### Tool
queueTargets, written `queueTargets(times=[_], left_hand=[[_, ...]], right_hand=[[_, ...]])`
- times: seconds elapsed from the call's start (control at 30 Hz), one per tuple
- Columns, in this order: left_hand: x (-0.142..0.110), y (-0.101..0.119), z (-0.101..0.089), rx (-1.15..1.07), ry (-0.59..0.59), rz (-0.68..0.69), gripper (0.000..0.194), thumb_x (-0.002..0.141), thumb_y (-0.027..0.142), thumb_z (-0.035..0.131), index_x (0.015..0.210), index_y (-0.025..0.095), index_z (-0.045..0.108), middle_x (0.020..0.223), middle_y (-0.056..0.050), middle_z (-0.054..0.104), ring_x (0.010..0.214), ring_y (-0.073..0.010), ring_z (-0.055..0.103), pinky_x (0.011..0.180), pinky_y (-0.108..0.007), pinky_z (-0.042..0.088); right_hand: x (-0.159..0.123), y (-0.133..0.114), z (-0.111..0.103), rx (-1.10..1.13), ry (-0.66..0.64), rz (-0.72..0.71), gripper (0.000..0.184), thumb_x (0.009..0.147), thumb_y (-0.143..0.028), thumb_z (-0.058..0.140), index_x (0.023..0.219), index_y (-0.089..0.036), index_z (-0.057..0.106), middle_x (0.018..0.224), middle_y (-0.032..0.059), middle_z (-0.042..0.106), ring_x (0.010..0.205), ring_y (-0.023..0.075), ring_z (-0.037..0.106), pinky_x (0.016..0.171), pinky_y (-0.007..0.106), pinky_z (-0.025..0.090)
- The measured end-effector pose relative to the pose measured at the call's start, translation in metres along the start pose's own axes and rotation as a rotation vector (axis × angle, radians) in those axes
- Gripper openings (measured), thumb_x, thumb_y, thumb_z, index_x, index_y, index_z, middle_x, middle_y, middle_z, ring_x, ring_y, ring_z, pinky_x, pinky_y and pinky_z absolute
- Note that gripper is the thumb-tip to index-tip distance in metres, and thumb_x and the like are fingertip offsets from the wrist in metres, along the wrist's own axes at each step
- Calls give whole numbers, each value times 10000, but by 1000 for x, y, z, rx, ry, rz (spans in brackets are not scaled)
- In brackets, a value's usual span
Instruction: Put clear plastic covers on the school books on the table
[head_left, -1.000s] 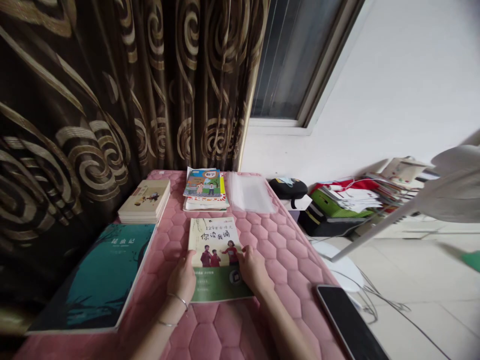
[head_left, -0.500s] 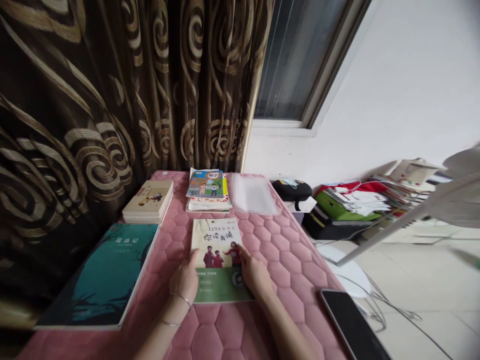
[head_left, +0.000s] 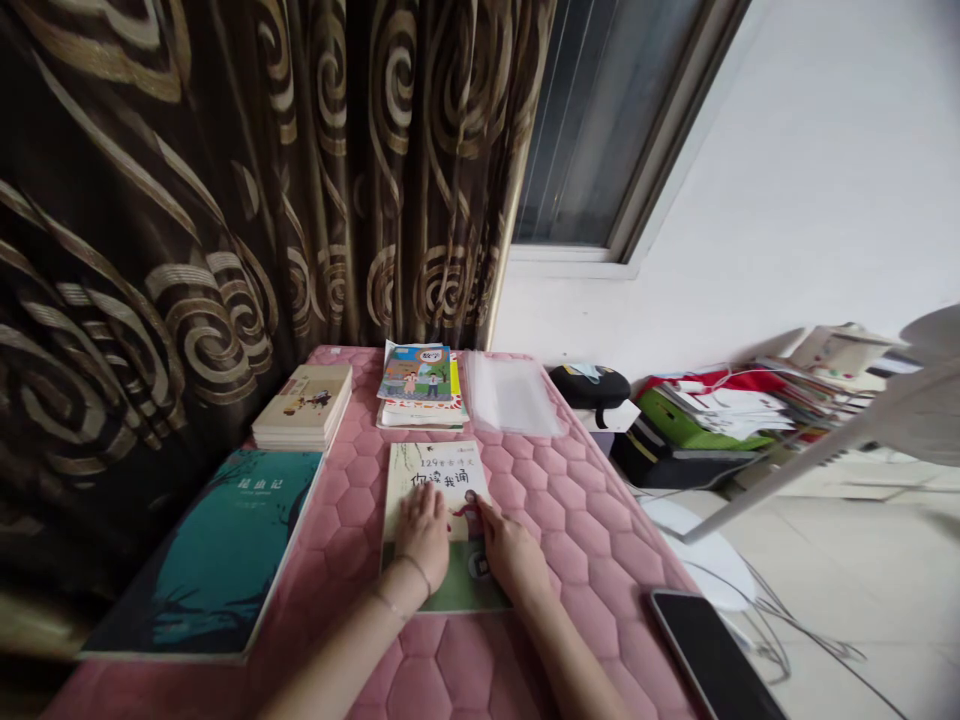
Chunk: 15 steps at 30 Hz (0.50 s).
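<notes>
A pink quilted pad carries a green-and-cream poetry paperback, the left hand lying flat and open on its cover, the right hand resting open at its right edge, neither gripping; a teal book lies just left of the paperback.

A dark brown curtain with gold swirls hangs across the upper left of the frame. To its right, at top centre, sits a window with a pale frame and dim glass. A white wall fills the upper right, lit softly and evenly. Pale floor tiles cover the lower right, crossed by thin cables, with a white fan at the right edge.
</notes>
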<state>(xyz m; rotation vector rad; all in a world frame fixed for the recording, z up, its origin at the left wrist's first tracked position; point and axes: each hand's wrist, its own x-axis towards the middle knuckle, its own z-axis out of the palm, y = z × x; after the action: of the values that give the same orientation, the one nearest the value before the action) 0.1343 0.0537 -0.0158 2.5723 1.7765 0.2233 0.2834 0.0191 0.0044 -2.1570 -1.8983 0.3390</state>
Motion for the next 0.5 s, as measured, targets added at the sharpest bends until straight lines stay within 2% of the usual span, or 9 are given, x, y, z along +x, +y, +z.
queueTargets(times=[0.03,0.1,0.17,0.23,0.4,0.5], left_hand=[[14,4,2,-25,-28,43,563,884,112,334,1446,120,364,1532,-163,307,1402,-291,295,1130,-480,267],[41,5,4,-56,-48,40,569,921,249,339,1471,108,305,1553,-152,256,1428,-279,238,1156,-474,219],[63,-3,2,-62,-48,-20,589,935,342,312,1481,121,284,1558,-131,245,1438,-264,217,1167,-471,191],[75,-18,0,-53,-25,-61,597,939,365,290,1486,126,271,1558,-120,248,1443,-251,204,1173,-464,176],[81,-54,-2,-20,23,-76,592,944,358,274,1471,89,298,1549,-135,265,1445,-240,196,1178,-438,154],[77,-60,-5,2,26,-76,577,943,340,272,1468,102,310,1546,-129,280,1441,-250,209,1173,-457,154]], right_hand=[[0,0,0,-3,-2,-3,448,987,-221,296,1388,-330,463,941,91,706,791,174,690,622,228,491],[0,0,1,-9,-4,6,453,987,-210,284,1389,-319,464,938,97,705,790,173,690,602,220,488],[0,0,2,-14,-8,13,457,989,-208,271,1395,-305,458,930,105,704,794,173,690,585,215,485],[1,0,2,-15,-10,9,461,987,-198,272,1398,-300,455,923,105,702,791,168,689,580,206,480],[2,2,4,-31,-15,9,461,982,-200,285,1395,-310,456,904,92,705,769,170,689,574,208,474],[3,2,2,-31,-27,26,450,989,-223,285,1390,-324,460,920,92,707,779,185,693,588,231,484]])
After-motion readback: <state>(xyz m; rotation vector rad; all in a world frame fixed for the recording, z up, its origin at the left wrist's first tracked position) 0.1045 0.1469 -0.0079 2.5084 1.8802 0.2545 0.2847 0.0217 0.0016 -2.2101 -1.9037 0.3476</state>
